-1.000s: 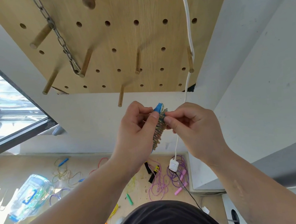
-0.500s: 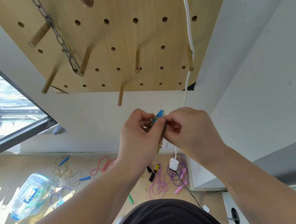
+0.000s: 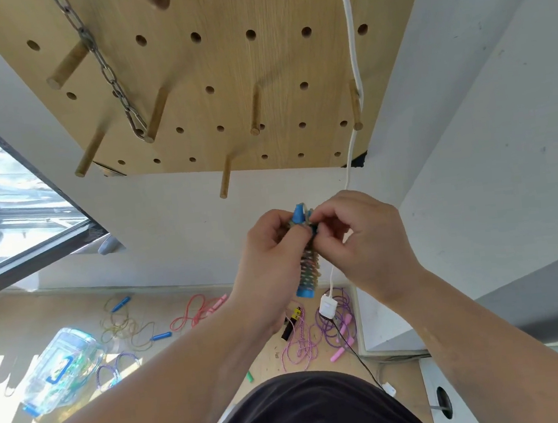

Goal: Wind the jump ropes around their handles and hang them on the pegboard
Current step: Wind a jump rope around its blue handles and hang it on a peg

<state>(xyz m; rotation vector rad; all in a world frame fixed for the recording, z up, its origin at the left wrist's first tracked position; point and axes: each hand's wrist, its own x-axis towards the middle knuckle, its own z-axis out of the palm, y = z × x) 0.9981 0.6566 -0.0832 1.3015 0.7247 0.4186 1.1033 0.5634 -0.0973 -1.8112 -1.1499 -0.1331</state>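
both hands, left hand (image 3: 269,260) and right hand (image 3: 363,237), pinch the top of a blue-handled jump rope (image 3: 308,270); it hangs upright, long axis vertical, wound tightly in multicoloured cord.

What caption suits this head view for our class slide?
Left hand and right hand pinch the rope-wound blue handle below the pegboard; loose ropes litter the floor.

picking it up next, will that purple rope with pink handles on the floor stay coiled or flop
Probably flops: the purple rope lies in loose loops, so they would likely sag open. Its pink handles look short and rigid, likely the surest grip. It may drag the black cable crossing it.
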